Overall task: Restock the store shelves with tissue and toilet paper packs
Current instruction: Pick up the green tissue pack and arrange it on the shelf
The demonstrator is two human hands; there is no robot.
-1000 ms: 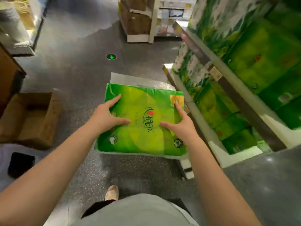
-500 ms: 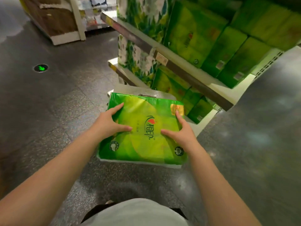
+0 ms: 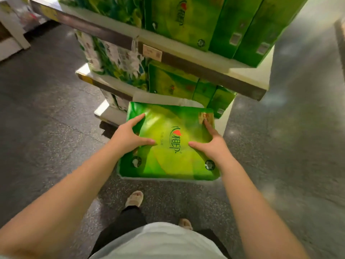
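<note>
Green tissue pack (image 3: 173, 146): gripped at its sides by left hand (image 3: 128, 135) and right hand (image 3: 212, 144), thumbs spread across top.

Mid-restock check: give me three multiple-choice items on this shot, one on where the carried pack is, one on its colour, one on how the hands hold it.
1. Where is the carried pack?
A. on the upper shelf
B. in the air before the shelves, above the floor
C. in a cardboard box

2. Its wrapper is mainly:
A. green
B. blue
C. white

3. How do the hands hold it?
A. only the left hand touches it
B. both hang free
C. the left hand and right hand clasp its two sides

Answers: 1 B, floor shows beneath it; 2 A, green with yellow-green centre; 3 C, thumbs lie on top, fingers run along the edges.
</note>
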